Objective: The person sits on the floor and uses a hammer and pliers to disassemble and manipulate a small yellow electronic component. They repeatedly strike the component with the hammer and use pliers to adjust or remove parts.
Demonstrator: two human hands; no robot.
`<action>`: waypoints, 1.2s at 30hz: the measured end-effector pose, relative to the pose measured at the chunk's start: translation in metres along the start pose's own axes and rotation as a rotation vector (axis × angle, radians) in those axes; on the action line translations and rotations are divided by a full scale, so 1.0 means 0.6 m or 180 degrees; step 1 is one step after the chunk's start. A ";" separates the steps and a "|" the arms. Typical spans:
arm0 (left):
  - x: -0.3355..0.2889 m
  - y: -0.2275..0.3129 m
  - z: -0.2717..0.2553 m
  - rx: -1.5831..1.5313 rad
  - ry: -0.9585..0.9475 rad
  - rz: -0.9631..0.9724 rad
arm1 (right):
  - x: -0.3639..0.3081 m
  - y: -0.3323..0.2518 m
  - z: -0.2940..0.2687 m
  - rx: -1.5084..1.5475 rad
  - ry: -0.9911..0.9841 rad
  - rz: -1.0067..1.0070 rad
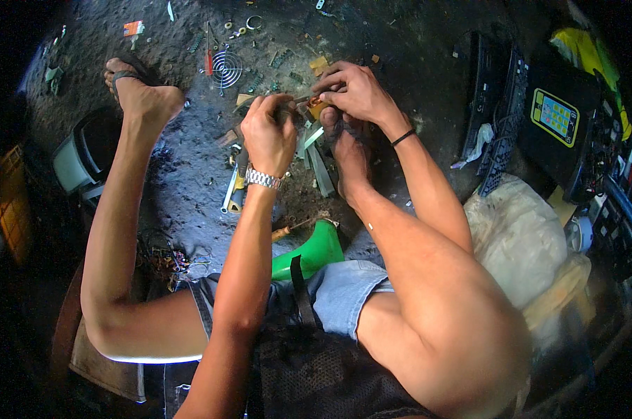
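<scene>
Dark, grimy ground is covering most of the frame, with loose parts lying over it. The person's left leg is rising from the lower left to a sandalled foot, while the right leg is stretching from the lower right toward the centre. Along the right side, a pale plastic sack is slumping below a black case with a yellow-edged panel and a black keyboard. At the left, a white tub is sitting, and a green plastic piece is showing at lower centre.

Near the upper centre, the left hand is bending its fingers inward; I cannot tell whether they are pinching anything. The right hand is arching over from the right, its thumb and fingertips meeting around a small copper-brown piece, but I cannot tell how they are gripping it. That piece is sitting between the hands, just above the right foot's toes. Farther up, a round wire guard is lying beside a red-handled screwdriver, and smaller springs are lying nearby.
</scene>
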State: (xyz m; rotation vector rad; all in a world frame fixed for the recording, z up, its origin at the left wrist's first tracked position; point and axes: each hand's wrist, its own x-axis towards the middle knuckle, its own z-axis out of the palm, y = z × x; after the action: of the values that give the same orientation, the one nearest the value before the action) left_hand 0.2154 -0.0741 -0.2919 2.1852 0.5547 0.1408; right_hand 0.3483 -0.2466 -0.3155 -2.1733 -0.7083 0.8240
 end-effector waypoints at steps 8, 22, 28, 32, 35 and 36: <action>-0.017 0.021 0.032 0.0318 0.0090 0.0566 | 0.002 0.028 0.008 0.0486 -0.0051 -0.0021; 0.138 0.001 -0.002 -0.0101 -0.1626 -0.0869 | 0.004 0.016 0.005 0.0216 -0.0182 0.0203; 0.030 0.042 0.027 0.0498 -0.1086 0.1049 | 0.010 0.058 0.014 0.0493 -0.0238 -0.0048; -0.046 0.033 0.054 0.0975 -0.1204 0.1639 | 0.008 0.038 0.005 0.0616 -0.0276 0.0323; -0.052 0.034 0.037 0.0530 -0.0787 0.1334 | 0.005 0.034 0.015 0.0677 -0.0077 0.0289; -0.047 0.034 0.028 0.0383 -0.0565 0.1169 | 0.006 0.027 0.016 0.0700 -0.0096 0.0372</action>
State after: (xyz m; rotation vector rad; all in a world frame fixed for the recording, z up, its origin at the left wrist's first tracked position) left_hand 0.2022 -0.1096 -0.2842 2.3705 0.0598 0.1090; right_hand 0.3476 -0.2499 -0.3343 -2.0217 -0.4840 0.9504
